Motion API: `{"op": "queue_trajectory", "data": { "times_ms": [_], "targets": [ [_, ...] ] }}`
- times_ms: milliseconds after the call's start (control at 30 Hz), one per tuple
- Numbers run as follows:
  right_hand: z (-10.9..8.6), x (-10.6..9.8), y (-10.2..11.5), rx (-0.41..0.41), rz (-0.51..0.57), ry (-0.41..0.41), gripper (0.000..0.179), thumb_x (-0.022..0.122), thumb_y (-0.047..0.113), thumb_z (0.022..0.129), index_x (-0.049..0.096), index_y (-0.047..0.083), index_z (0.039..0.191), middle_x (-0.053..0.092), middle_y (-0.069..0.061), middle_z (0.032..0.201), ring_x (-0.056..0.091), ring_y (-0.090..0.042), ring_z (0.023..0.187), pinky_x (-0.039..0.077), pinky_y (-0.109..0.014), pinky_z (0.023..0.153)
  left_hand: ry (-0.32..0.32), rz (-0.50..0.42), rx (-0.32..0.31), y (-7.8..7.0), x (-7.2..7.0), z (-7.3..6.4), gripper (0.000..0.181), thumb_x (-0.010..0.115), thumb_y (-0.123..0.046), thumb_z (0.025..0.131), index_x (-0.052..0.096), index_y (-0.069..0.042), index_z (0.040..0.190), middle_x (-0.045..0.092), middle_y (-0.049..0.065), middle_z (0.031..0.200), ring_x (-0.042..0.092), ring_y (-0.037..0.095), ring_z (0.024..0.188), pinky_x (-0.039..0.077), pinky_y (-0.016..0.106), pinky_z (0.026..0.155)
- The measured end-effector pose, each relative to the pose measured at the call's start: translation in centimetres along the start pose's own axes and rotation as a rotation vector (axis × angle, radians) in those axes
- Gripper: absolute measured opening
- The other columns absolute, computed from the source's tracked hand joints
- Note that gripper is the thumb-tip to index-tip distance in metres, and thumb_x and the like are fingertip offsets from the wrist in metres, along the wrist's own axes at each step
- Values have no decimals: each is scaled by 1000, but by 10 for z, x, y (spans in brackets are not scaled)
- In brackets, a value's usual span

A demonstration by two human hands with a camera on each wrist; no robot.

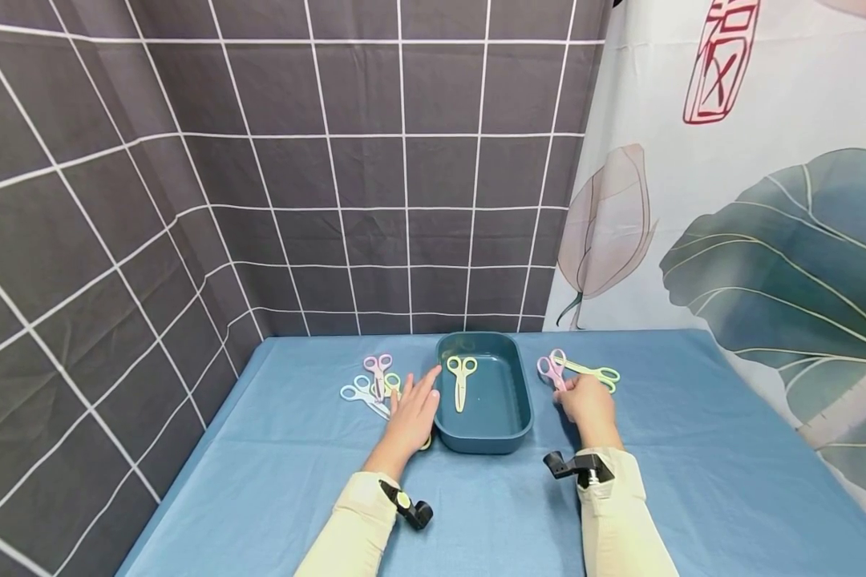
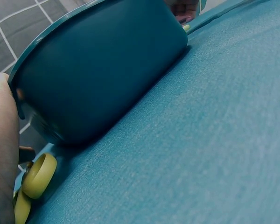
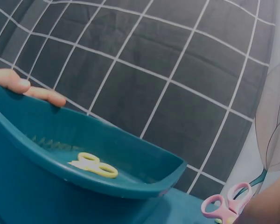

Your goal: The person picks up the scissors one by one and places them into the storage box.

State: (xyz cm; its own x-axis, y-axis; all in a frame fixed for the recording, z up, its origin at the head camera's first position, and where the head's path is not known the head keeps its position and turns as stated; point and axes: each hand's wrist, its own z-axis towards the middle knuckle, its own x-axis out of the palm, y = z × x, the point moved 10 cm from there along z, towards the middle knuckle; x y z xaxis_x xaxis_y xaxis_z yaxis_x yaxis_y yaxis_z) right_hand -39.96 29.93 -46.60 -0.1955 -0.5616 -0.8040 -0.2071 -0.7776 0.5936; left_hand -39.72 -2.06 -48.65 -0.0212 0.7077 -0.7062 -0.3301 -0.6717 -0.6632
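Note:
A teal bin (image 1: 482, 443) stands on the table with one pair of pale yellow scissors (image 1: 460, 385) inside. My left hand (image 1: 413, 413) rests at the bin's left rim, its fingers fairly straight; fingertips (image 3: 46, 95) show over that rim in the right wrist view. To the right of the bin, my right hand (image 1: 590, 409) pinches pink scissors (image 1: 551, 369) by the blade end, handles pointing away. Yellow-green scissors (image 1: 602, 375) lie right beside them, partly behind the hand. A yellow handle loop (image 2: 39, 176) lies under my left hand near the bin's base.
Left of the bin lies a small pile: pink-purple scissors (image 1: 378, 373), light blue scissors (image 1: 361, 391) and yellow-green scissors (image 1: 392, 382), partly hidden by my left hand. A blue cloth (image 1: 274, 481) covers the table. Behind it hangs a dark grid-patterned curtain (image 1: 440, 176).

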Motion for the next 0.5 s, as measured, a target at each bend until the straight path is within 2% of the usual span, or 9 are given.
{"op": "queue_trajectory", "data": {
  "times_ms": [200, 500],
  "targets": [
    [-3, -5, 8, -8, 76, -23, 16, 74, 15, 87, 68, 1, 86, 65, -12, 75, 59, -30, 71, 43, -40, 61, 6, -4, -1, 1, 1, 0, 49, 28, -35, 111, 35, -27, 158, 39, 4, 160, 15, 38, 154, 0, 66, 119],
    [-5, -13, 22, -44, 145, -100, 17, 73, 17, 89, 66, 0, 89, 66, -14, 81, 58, -31, 74, 42, -39, 63, 10, -3, 1, 0, 1, 0, 48, 29, -33, 111, 36, -26, 158, 39, 5, 160, 15, 39, 153, 0, 67, 118]
  ]
}}
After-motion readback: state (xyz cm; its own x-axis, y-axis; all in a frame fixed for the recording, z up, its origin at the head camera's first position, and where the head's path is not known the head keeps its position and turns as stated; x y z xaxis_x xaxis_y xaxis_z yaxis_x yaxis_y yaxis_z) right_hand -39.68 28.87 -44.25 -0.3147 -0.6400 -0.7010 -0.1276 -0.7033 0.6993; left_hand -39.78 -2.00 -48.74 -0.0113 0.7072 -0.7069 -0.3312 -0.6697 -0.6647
